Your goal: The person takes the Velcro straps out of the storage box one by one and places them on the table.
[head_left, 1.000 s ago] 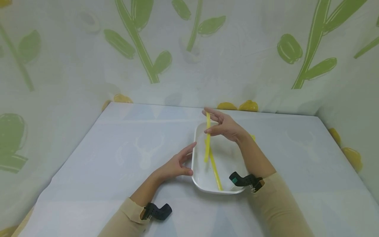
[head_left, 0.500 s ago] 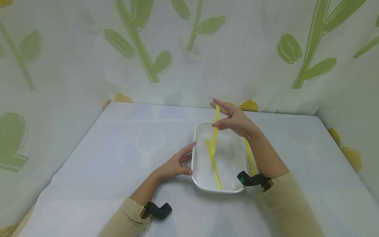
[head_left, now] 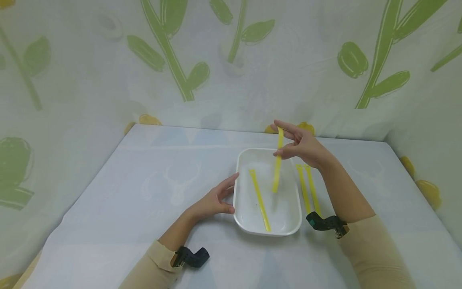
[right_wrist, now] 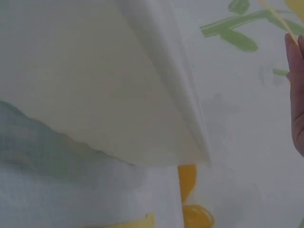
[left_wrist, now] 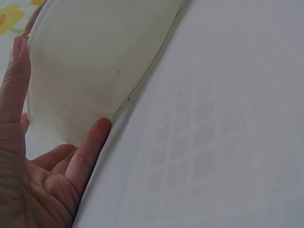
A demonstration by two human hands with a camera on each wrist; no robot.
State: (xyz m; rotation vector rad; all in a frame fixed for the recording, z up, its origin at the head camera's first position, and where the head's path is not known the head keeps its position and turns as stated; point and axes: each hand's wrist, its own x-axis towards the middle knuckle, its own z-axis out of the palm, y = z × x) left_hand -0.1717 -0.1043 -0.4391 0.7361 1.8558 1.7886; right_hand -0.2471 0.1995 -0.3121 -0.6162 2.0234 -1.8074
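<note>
With thumb and fingertips, my right hand [head_left: 301, 142] pinches a thin yellow plastic strip [head_left: 276, 174], which hangs down over the white rectangular tray [head_left: 252, 231]. Another yellow strip [head_left: 260, 200], its far end wider, lies lengthwise inside the tray. Extended fingers and thumb of my left hand [head_left: 213, 202] rest against the tray's left side. In the left wrist view, fingertips touch the tray's outer wall [left_wrist: 90, 71]. The right wrist view catches only part of the right hand [right_wrist: 297, 95], with the held strip [right_wrist: 280, 16] at the corner.
Two more yellow strips, a nearer one [head_left: 303, 188] and an outer one [head_left: 312, 190], lie side by side on the pale table [head_left: 162, 160], just right of the tray. A backdrop [head_left: 288, 80] with printed green leaves rises behind the table.
My right hand has moved right with the pinched strip, from the tray's left part toward its right side. The two strips on the table now show. The left hand stays at the tray.
</note>
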